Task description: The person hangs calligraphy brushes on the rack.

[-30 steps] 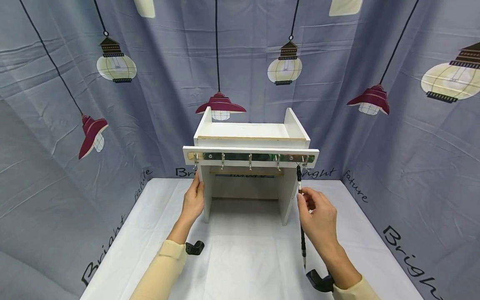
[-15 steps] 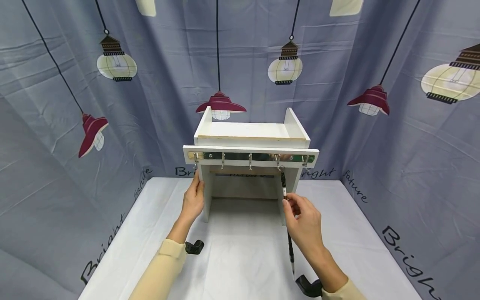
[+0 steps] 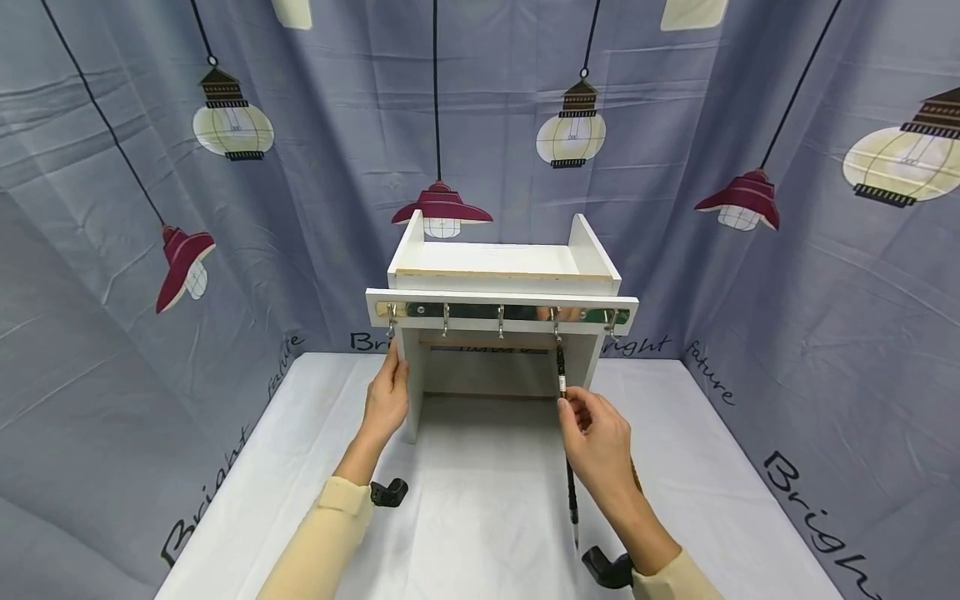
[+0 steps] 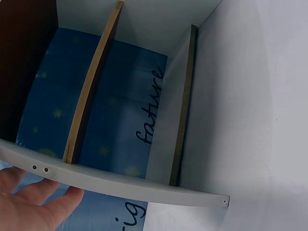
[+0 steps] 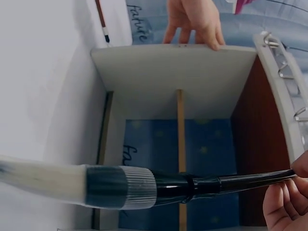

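Note:
A small white wooden rack [image 3: 502,260] stands upright, with a rail of several metal hooks along its front. My left hand [image 3: 386,400] grips its left side panel [image 4: 125,185] near the front edge, below the rail. A dark calligraphy brush [image 3: 572,492] hangs upright from my right hand [image 3: 600,446], bristles down, its handle pinched between thumb and fingers. The pale bristles [image 5: 43,183] show large in the right wrist view. The brush's upper end meets the second hook [image 3: 556,321] from the right; whether its loop is on the hook I cannot tell.
Another brush [image 5: 101,21] lies on the white tablecloth beyond the rack's left panel in the right wrist view. Inside the rack are cross bars [image 4: 91,82]. A blue-grey curtain [image 3: 337,208] printed with lamps surrounds the table [image 3: 480,533].
My right hand has carried the brush leftward, from under the rightmost hook to the second from the right, and its top has come close against that hook. The left hand stays put.

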{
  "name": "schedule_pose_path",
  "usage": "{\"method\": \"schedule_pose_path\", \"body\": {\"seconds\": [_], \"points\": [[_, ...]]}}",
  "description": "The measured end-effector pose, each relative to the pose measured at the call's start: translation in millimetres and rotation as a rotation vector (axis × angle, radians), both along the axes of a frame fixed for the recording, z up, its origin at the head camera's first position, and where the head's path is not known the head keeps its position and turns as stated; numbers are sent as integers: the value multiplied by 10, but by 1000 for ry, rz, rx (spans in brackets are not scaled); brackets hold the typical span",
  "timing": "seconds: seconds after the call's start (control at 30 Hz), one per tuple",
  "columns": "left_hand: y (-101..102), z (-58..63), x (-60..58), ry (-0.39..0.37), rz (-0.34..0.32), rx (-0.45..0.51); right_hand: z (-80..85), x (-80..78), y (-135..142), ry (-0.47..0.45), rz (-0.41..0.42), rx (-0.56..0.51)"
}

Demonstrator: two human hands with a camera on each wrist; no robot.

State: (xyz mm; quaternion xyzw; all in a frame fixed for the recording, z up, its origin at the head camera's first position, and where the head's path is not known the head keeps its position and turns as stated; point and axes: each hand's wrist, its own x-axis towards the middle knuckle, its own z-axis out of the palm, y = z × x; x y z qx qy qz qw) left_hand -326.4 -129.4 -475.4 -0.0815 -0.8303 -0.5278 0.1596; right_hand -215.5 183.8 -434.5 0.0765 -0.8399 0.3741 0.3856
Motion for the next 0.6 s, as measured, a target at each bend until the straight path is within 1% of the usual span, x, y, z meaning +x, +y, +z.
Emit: {"method": "schedule_pose_path", "body": {"seconds": [0.3,0.6], "points": [[5,-3,6,-12,-5,-8,-76,-146,-28,-36,-4,-16],[3,2,11,-16,-4,-10,-168,-317,-43,-54,3,-1]]}}
